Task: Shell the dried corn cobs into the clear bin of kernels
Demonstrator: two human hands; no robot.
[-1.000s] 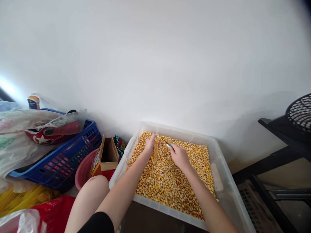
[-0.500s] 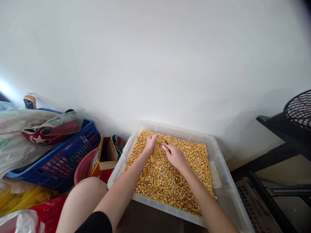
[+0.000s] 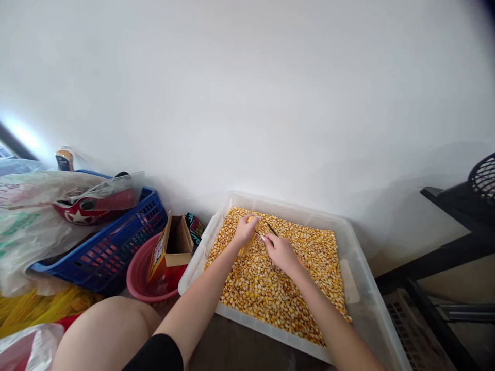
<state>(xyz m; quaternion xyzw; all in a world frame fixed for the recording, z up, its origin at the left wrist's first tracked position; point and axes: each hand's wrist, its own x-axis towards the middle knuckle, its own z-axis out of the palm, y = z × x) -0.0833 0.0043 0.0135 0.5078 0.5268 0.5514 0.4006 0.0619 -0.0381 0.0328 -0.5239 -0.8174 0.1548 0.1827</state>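
Note:
My left hand (image 3: 245, 230) is closed around an ear of corn (image 3: 243, 251), whose yellow lower end shows below the palm. Close on its right, my right hand (image 3: 279, 251) pinches a slim dark tool (image 3: 271, 228); the thin tip points toward the ear, and I cannot make out its exact kind. Both hands are over a translucent plastic bin (image 3: 270, 346), which holds a thick layer of loose yellow and white corn kernels (image 3: 270, 304).
At the left stands a blue plastic basket (image 3: 96, 257) with bags and a red visored helmet (image 3: 96, 208). A pink basin (image 3: 135, 278) holds an opened cardboard box (image 3: 180, 247). A white wall (image 3: 247, 103) rises behind the bin; a black frame (image 3: 433, 247) stands at right.
The view has shifted slightly left, so the surroundings appear farther right. My left hand has turned over the ear, covering more of it. The right hand keeps the dark tool beside it.

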